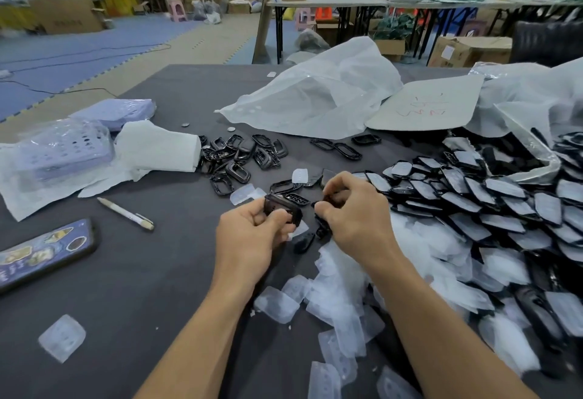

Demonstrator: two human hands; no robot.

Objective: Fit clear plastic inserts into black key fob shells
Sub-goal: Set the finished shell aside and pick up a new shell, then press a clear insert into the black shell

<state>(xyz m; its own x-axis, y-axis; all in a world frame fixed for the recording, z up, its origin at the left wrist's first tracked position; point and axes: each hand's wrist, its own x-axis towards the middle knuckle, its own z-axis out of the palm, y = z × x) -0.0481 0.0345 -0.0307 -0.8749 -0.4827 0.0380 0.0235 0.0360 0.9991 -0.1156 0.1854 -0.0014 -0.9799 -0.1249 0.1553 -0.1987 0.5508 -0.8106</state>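
We see the left grip [249,234] curled around a black shell [281,206], thumb and fingers pinching it. The shell is glossy hard plastic, a rounded rectangle, with its long axis running sideways toward the right grip [356,214]. We can't tell which face is up because the fingers cover half of it. The right grip is curled tight on a small dark piece [335,199], mostly hidden, so its shape is unclear. The two grips are near each other but apart, above the grey matte tabletop [142,272].

Just below and right of the right grip is a heap of clear inserts [337,288], frosted, soft-looking rounded pads that overlap. One stray insert [62,337] lies far down-left of the left grip. Right of the right grip is a big pile of black backs [473,200], flat and shingled, running off the frame edge. Beyond the left grip are open black frames [233,159], tangled. Left of the left grip are a white pen [126,214] and a phone [44,250], which is cut off at the edge. Far beyond both grips lies a crumpled plastic bag [315,99].
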